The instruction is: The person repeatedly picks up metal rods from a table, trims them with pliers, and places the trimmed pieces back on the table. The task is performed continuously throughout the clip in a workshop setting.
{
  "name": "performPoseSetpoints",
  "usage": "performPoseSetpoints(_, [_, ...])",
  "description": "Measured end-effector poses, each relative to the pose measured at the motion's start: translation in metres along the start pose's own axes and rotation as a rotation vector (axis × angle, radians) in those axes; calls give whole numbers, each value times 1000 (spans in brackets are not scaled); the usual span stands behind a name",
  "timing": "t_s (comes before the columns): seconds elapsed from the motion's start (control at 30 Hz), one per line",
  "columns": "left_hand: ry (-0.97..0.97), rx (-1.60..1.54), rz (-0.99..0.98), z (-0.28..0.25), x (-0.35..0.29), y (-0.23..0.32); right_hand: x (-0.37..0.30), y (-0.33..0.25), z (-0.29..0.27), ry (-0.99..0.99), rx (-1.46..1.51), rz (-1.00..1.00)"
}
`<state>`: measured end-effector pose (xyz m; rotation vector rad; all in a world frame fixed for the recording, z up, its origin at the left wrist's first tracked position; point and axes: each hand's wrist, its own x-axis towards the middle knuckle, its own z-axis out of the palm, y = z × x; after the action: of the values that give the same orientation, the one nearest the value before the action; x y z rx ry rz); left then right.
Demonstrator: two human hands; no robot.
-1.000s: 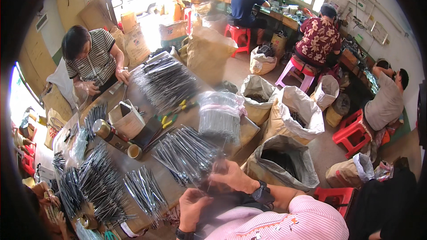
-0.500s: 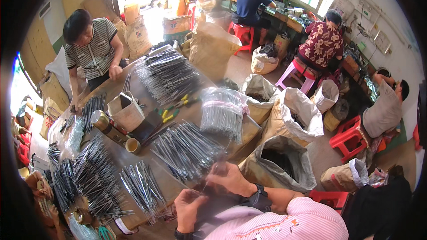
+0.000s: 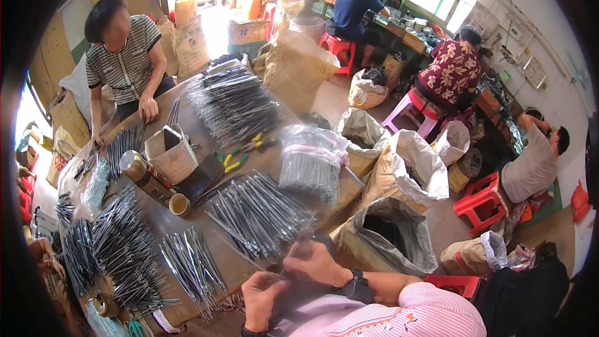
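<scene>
At the table's near edge my left hand is closed in a pinch on a thin metal strip, whose length slants up to the left. My right hand is closed too, its fingertips pinching by the same strip, close to the left fingertips. Blur keeps the strip's ends from showing clearly. Just beyond my hands lies a loose pile of shiny thin metal strips. A smaller bunch of strips is spread to the left. A clear-wrapped bundle of strips, tied with pink band, stands beyond the right hand.
Dark strips heap at the left; another heap lies at the far side. Pliers, a white box, a flask and a cup are mid-table. Open sacks flank its right. A person works opposite.
My hands have stayed close together, the left shifting slightly left. The person opposite has raised their head and moved one hand nearer the table. The whole view has tilted slightly.
</scene>
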<state>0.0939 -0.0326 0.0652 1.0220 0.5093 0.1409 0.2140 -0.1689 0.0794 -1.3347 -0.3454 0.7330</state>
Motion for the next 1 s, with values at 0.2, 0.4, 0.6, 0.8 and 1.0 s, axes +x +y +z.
performPoseSetpoints(0.2, [49, 33, -4, -6, 5, -3, 0, 14, 12, 22, -92, 71])
performPoseSetpoints(0.4, [64, 50, -9, -16, 2, -9, 16, -5, 0, 164, 75, -59])
performPoseSetpoints(0.6, [-65, 184, 52, -12, -2, -9, 10, -12, -9, 115, -33, -3])
performPoseSetpoints(0.8, [-238, 222, -122, -9, -7, 3, -4, -26, -8, 6, -89, 101])
performPoseSetpoints(1.0, [-294, 139, -204, -5, -12, 14, -4, -22, -6, -31, -57, 128])
